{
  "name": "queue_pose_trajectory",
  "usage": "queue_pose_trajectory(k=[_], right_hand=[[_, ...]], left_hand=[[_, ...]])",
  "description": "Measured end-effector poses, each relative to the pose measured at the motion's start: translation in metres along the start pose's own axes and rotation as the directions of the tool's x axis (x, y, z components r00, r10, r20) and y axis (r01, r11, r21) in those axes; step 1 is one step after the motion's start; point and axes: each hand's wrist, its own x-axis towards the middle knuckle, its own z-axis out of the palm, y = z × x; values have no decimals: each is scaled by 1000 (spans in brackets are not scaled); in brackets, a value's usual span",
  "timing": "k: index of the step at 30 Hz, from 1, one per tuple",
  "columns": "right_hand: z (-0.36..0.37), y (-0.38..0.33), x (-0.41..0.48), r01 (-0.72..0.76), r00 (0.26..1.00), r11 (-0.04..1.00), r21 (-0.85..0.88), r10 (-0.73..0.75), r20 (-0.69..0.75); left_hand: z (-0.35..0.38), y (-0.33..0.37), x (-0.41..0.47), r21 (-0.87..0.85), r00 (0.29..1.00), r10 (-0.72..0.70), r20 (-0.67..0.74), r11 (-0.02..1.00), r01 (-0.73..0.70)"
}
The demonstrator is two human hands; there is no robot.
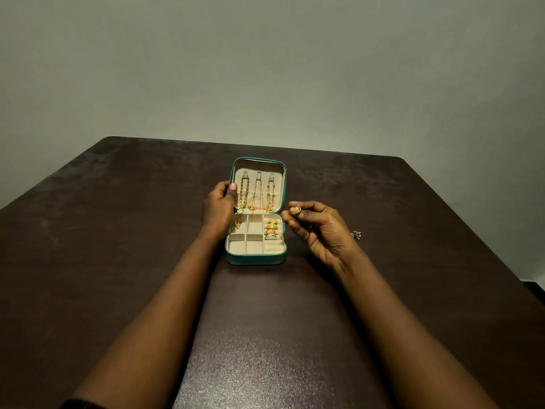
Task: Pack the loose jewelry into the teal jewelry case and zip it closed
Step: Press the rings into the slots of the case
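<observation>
Pinching ornate gold ring [295, 210] in right grip [320, 230], 3 o'clock of teal case's [256, 258] ring rolls [274, 247]; clasping lid [259, 165] in left grip [218, 206].

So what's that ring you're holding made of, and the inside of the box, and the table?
The ring in the right hand looks like gold-coloured metal, shiny with cut patterns; real gold or plated, I cannot tell. The box lining looks like soft cream velvet, matte. The table looks like dark brown wood or laminate, mottled with a dull sheen.
</observation>
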Motion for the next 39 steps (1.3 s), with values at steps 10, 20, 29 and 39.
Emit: queue_pose_trajectory(k=[10,20,29,39], right_hand=[[-2,2,2,31,999,997,-70,-31,11],[-14,0,7,215,971,625,-751,-219,95],[-3,12,7,200,977,413,-888,-155,148],[6,18,5,179,965,305,-935,-241,106]], left_hand=[[0,-4,2,-18,1000,-5,-3,1000,5],[0,-2,0,-11,1000,-4,-8,1000,4],[1,0,0,-11,1000,-5,-3,1000,5],[1,-2,1,-2,1000,-4,-8,1000,4]])
